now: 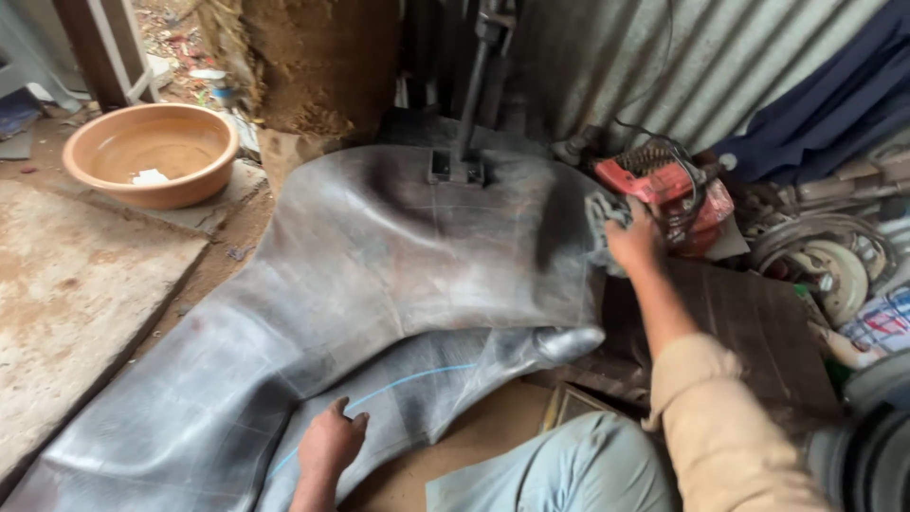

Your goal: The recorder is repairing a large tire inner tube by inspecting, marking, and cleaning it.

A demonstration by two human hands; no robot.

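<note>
The rubber inner tube [379, 284] is dull dark grey with a thin light-blue line near its near edge and pale chalky scuffs. The basin [152, 152] at far left is terracotta orange with a small white scrap inside, and the power tool [664, 194] at right is red with black cable and a grey head. The corrugated wall [616, 57] is grey with vertical ribs, the cloth [834, 104] at far right dark navy, the sleeve [720, 427] beige, and the trouser leg [559, 469] pale grey-blue.
</note>
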